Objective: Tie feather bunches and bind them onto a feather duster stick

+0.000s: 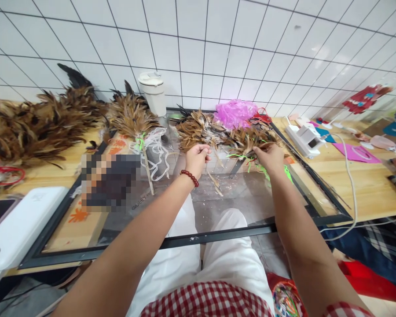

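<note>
My left hand (198, 160), with a red bead bracelet at the wrist, is held above the glass pane with its fingers pinched together. Whatever may be between those fingertips is too small to make out. Just beyond it lies a heap of brown feathers (198, 132). My right hand (271, 158) reaches to the right end of the heap, its thumb and fingers closed on brown feathers (249, 140). Bright green strings (264, 171) trail beneath this hand. A few loose feathers (216, 184) lie on the glass between my hands.
A feather bundle on a stick (132, 114), white ribbon (158, 154) and a white cup (154, 94) stand left of centre. Pink plastic (236, 113) rests at the back. A larger feather pile (36, 123) and white power bank (26, 224) are far left. A white device (305, 138) and cable sit right.
</note>
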Motion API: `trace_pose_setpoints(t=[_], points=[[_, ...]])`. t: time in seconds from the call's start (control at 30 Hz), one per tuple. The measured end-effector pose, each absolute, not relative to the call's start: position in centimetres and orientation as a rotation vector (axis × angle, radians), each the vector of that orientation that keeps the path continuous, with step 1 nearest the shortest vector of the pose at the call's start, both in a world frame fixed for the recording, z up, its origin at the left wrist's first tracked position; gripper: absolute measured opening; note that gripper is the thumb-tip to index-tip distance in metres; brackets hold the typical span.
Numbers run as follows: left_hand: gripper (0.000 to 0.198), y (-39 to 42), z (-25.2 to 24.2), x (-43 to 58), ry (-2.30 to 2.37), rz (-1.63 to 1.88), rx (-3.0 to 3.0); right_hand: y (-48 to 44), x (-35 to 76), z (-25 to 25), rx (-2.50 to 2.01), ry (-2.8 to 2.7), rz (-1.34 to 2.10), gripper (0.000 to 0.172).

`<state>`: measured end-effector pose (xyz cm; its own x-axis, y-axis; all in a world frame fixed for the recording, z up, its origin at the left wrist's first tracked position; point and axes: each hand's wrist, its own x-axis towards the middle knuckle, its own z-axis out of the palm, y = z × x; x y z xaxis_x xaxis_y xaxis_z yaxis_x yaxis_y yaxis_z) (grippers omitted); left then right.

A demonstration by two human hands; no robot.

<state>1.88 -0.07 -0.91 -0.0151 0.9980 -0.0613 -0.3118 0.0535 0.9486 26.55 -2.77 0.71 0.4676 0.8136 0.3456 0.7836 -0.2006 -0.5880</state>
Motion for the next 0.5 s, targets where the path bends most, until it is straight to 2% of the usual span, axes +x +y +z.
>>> trace_pose_setpoints(t=[0.13,0.27,0.4,0.5], points=[[0.009,-0.1,-0.8,2.0,1.043,1.323,0.918,-4.0,24.7,1.6,-1.572,-1.217,-0.099,0.036],[0.010,-0.1,-0.8,2.0,1.046,1.330,0.901,-5.8,19.2,0.5,-1.437,-1.653,0.049,0.025],[0.011,-0.2,-0.9,2.1,1.020,1.324,0.937,-6.2,14.8,-1.8,-1.327,-2.168,0.047,0.025],[0.012,-0.1,-1.1,2.1,1.022,1.322,0.945,-5.4,14.1,-2.5,-1.205,-2.237,0.184,0.023]])
